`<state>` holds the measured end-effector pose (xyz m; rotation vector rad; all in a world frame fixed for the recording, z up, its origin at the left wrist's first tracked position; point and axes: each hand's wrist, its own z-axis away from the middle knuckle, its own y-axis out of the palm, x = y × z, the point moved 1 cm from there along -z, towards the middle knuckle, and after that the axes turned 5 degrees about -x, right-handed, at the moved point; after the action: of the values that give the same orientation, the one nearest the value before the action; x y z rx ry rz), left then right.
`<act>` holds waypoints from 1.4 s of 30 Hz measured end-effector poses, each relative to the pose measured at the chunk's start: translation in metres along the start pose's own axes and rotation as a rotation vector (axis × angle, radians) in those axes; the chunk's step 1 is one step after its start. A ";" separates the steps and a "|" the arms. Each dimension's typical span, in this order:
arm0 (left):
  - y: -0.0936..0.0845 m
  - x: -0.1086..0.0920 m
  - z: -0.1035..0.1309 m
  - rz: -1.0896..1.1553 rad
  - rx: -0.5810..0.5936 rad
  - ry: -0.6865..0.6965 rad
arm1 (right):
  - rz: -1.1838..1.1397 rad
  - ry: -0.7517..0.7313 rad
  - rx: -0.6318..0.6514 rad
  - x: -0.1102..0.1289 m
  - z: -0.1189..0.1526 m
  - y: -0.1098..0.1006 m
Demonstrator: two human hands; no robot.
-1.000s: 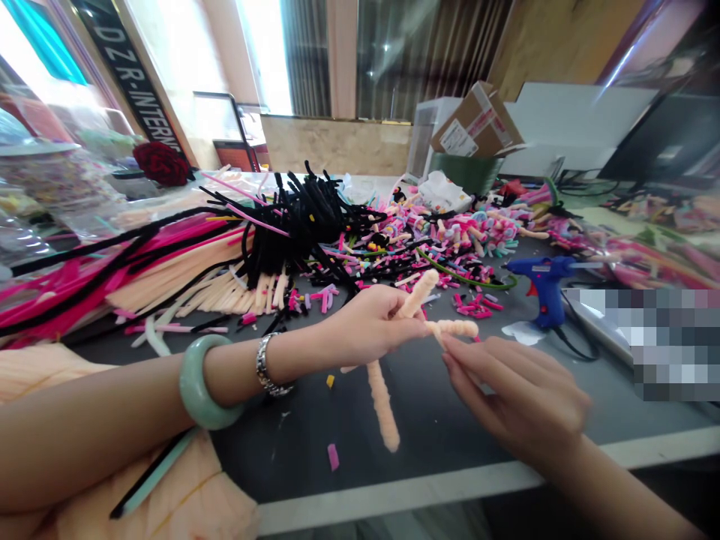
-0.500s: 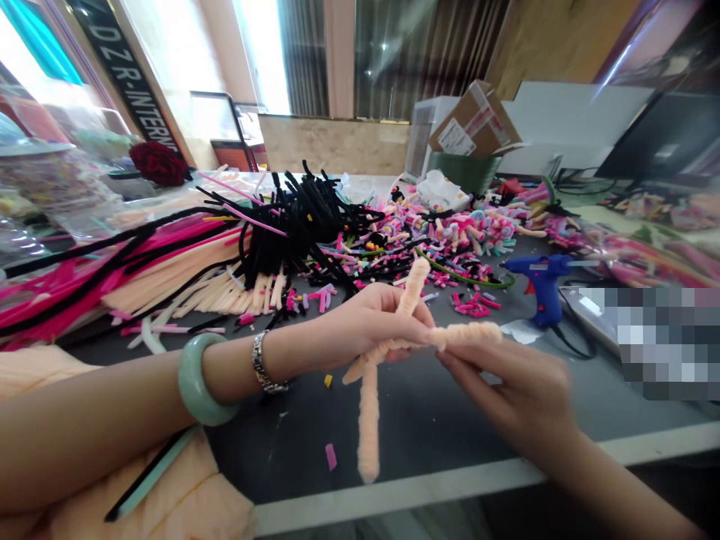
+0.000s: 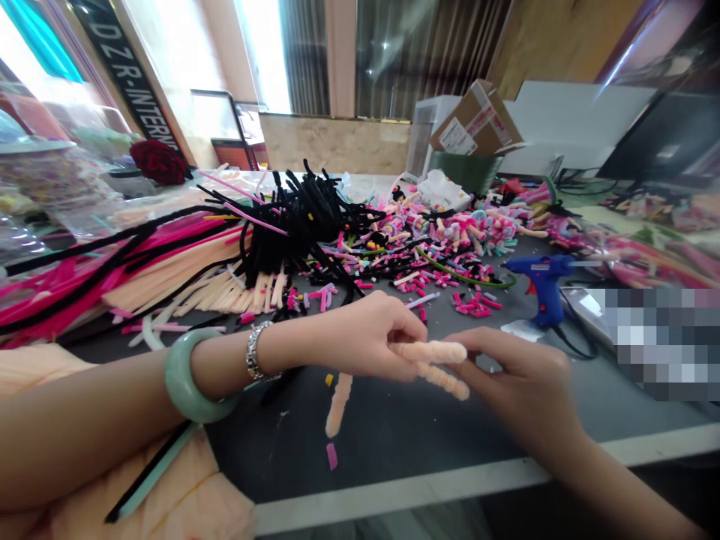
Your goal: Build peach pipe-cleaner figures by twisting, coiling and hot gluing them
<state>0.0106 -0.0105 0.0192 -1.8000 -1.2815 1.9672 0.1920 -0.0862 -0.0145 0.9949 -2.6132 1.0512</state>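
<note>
My left hand (image 3: pixel 365 334) is closed around a peach pipe-cleaner figure (image 3: pixel 430 352) with wound, fuzzy limbs. Two of its limbs stick out to the right, one above the other, and a third hangs below the palm; the middle is hidden by my fingers. Just right of it, my right hand (image 3: pixel 520 379) has thumb and fingers closed at the ends of the two right-hand limbs. Its fingertips are partly hidden behind them. On the dark table (image 3: pixel 416 442) under the hands lie a small pink scrap (image 3: pixel 331 456) and a yellow bit (image 3: pixel 329 380).
Black pipe cleaners (image 3: pixel 298 217) and peach strips (image 3: pixel 169 281) are heaped at left. Colourful cut pieces (image 3: pixel 439 225) cover the table's back. A blue glue gun (image 3: pixel 543 285) stands at right, its cable trailing. A peach bundle (image 3: pixel 169 487) lies near front left.
My left hand has turned over the figure. The limb that pointed up now points right beside another, and the hanging limb has swung left. My right hand stays close by.
</note>
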 end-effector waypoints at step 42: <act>0.011 0.004 -0.001 0.176 -0.370 -0.115 | 0.150 -0.241 -0.142 0.001 0.009 0.005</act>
<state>0.0148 -0.0139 0.0087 -2.0513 -1.6697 2.0576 0.1894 -0.0898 -0.0234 0.9602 -2.9495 0.8036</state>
